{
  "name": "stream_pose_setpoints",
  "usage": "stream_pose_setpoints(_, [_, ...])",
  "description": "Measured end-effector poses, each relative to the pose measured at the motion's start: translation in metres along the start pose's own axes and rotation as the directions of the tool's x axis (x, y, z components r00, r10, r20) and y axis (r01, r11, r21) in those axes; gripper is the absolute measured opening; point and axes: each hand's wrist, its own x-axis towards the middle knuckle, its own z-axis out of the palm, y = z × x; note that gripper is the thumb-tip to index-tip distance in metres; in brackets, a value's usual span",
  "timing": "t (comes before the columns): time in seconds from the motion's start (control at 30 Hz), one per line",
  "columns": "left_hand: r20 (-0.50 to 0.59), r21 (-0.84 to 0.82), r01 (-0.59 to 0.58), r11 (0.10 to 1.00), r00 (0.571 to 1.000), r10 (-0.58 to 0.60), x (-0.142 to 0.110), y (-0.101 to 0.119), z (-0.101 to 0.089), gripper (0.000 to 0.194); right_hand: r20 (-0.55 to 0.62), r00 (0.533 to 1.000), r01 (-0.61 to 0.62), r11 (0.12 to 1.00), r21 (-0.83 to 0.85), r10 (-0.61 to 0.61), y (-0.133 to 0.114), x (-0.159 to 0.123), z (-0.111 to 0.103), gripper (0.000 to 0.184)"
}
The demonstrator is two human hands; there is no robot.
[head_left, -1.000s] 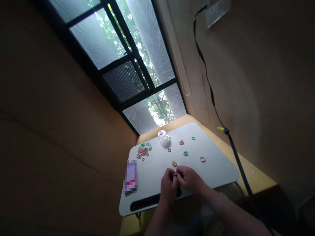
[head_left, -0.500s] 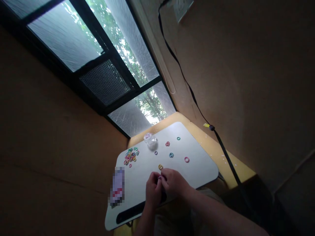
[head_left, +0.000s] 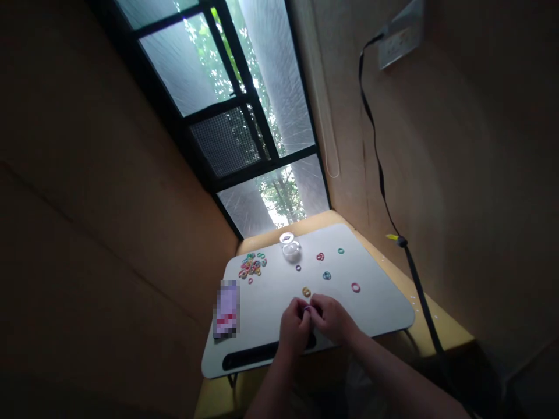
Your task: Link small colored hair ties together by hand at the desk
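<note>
My left hand (head_left: pixel 294 327) and my right hand (head_left: pixel 333 318) meet over the near part of the white lap table (head_left: pixel 262 317). Both are closed, fingertips pinched around a small purple hair tie (head_left: pixel 308 308), mostly hidden by the fingers. Just beyond them lie yellow hair ties (head_left: pixel 306 292). Farther out sit a blue clump (head_left: pixel 326 276), a red clump (head_left: pixel 320 256), a pink hair tie (head_left: pixel 356 287), a green one (head_left: pixel 341 251) and a purple one (head_left: pixel 298 267). A mixed pile of hair ties (head_left: pixel 252 266) rests at the left.
A clear round container (head_left: pixel 291 250) with its lid (head_left: pixel 287 238) stands at the table's back. A blurred purple item (head_left: pixel 226 308) lies on the left edge. A black slot (head_left: pixel 251 355) runs along the front. A black cable (head_left: pixel 417 282) hangs at the right, from a wall socket (head_left: pixel 400 41).
The camera view has tilted, so the table and hands appear farther right. Both hands stay together, and slightly more of the purple hair tie shows between the fingers.
</note>
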Motion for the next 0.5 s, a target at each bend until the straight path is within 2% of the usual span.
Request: stream_pose_setpoints(0.5, [-0.010, 0.029, -0.025, 0.999, 1.000, 0.026, 0.0002, -0.0079, -0.0037, 0.005, -0.022, 1.000, 0.007, 0.998, -0.070, -0.008, 0.0012, 0.0004, 0.0099, 0.020])
